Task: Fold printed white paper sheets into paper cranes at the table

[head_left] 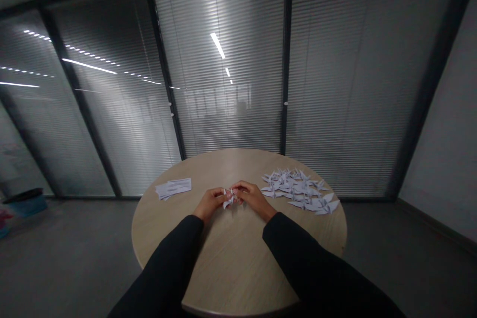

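Note:
Both my hands meet near the middle of a round light-wood table (pixel 233 253). Between them is a small folded white paper piece (pixel 228 199), probably an origami crane, partly hidden by my fingers. My left hand (pixel 210 202) pinches it from one side, and my right hand (pixel 253 198) holds it from the other. Right of my right hand lies a loose heap of several white origami cranes (pixel 298 191). Left of my left hand, a small stack of white paper slips (pixel 173 188) rests on the tabletop.
Behind the table stands a glass partition with closed slatted blinds (pixel 231 69). A blue bin (pixel 27 204) stands on the grey floor at far left, with something pink (pixel 4 218) beside it. A pale wall (pixel 439 109) runs along the right.

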`<state>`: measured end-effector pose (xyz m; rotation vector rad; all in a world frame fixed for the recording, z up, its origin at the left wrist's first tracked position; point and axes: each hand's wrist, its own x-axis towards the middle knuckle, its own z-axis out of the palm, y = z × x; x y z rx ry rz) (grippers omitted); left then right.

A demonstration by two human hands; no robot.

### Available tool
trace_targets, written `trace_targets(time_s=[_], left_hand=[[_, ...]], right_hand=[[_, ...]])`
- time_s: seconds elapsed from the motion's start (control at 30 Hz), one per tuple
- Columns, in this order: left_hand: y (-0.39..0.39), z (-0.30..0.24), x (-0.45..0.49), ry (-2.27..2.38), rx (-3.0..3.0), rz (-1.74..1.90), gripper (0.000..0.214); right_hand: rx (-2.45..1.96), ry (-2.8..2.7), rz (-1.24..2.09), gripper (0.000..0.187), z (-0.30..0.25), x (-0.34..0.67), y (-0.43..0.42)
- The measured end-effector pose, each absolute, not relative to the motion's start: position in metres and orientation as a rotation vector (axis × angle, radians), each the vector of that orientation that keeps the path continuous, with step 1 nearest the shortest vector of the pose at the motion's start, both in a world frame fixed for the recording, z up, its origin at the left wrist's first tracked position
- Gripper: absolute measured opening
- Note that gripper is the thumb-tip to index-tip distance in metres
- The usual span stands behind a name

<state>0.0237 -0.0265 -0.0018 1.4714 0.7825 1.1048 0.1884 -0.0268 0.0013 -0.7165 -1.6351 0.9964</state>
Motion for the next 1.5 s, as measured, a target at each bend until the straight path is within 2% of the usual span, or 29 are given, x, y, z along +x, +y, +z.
trace_targets(time_s=[0.6, 0.83, 1.5], left_hand=[[-0.027, -0.003, 0.023, 0.749, 1.434, 1.037, 0.044], [-0.026, -0.004, 0.024, 0.806, 1.459, 1.023, 0.044], [-0.022, -0.012, 0.022, 0.855, 1.406, 1.040, 0.046]], right_hand=[[-0.688, -1.715, 0.902, 0.022, -0.001, 0.191, -0.026], [-0.771, -1.806, 0.626, 0.009, 0.001, 0.189, -0.028], [-0.852, -2.026, 0.212, 0.006, -0.005, 0.193, -0.027]])
